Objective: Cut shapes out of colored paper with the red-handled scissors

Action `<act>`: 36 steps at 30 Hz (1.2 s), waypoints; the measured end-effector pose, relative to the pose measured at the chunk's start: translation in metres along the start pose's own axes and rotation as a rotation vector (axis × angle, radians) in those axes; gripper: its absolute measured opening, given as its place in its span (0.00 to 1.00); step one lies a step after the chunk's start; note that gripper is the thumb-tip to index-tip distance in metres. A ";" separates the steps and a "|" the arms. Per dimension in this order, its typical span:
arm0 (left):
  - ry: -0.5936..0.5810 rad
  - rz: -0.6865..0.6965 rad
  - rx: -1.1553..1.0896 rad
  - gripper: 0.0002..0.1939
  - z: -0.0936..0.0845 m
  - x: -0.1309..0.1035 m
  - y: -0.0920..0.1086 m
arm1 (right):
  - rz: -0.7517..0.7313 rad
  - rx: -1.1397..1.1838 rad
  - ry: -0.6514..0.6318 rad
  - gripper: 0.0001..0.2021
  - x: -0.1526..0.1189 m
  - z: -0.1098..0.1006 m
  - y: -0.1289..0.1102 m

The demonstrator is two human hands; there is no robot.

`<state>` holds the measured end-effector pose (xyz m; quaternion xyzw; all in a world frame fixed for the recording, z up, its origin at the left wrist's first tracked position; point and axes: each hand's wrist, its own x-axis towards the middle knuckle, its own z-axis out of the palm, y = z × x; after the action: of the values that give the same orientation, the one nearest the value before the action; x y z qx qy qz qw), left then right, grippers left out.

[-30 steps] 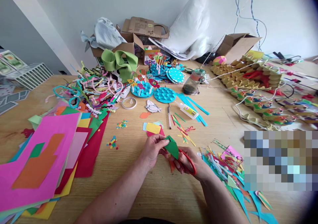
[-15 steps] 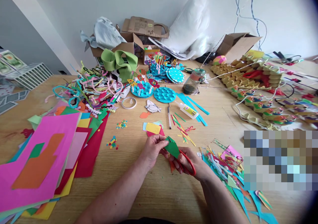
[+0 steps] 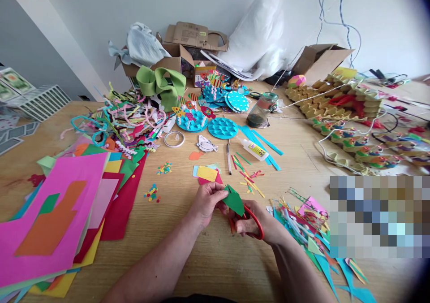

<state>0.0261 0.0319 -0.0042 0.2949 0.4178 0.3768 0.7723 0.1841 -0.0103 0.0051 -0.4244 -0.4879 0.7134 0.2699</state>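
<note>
Near the middle of the table, my left hand [image 3: 208,203] pinches a small piece of green paper [image 3: 234,200] by its left end. My right hand [image 3: 257,222] grips red-handled scissors [image 3: 255,218] at the paper's right side; their blades are mostly hidden behind the green piece. Just beyond my left hand lie a yellow card [image 3: 207,173] and red and light blue pieces. Farther back rest a white paper fish [image 3: 206,144], a small orange fish shape [image 3: 195,155], a pen [image 3: 229,159] and a glue bottle [image 3: 255,150].
Coloured paper sheets [image 3: 83,182] are stacked at the left. Paper scraps [image 3: 312,235] lie at the right. Blue discs [image 3: 222,128], a glass jar [image 3: 260,110] and egg cartons [image 3: 336,99] stand farther back, with cardboard boxes [image 3: 320,63] against the wall.
The scissor handles have spread wider in my right hand, and its fingers have shifted. The green paper has turned slightly, showing more of its surface. My left hand has barely moved.
</note>
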 end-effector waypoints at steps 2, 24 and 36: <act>-0.005 -0.001 -0.004 0.13 0.000 0.000 0.000 | 0.002 0.000 -0.001 0.27 0.000 0.000 -0.001; -0.003 0.012 -0.013 0.13 -0.001 0.001 -0.001 | 0.001 -0.041 0.042 0.24 0.000 0.001 -0.002; 0.017 0.017 -0.005 0.14 0.000 0.000 -0.001 | 0.012 -0.040 0.047 0.26 -0.001 0.000 0.000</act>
<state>0.0263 0.0316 -0.0052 0.2932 0.4212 0.3868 0.7662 0.1845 -0.0110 0.0054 -0.4492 -0.4933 0.6948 0.2685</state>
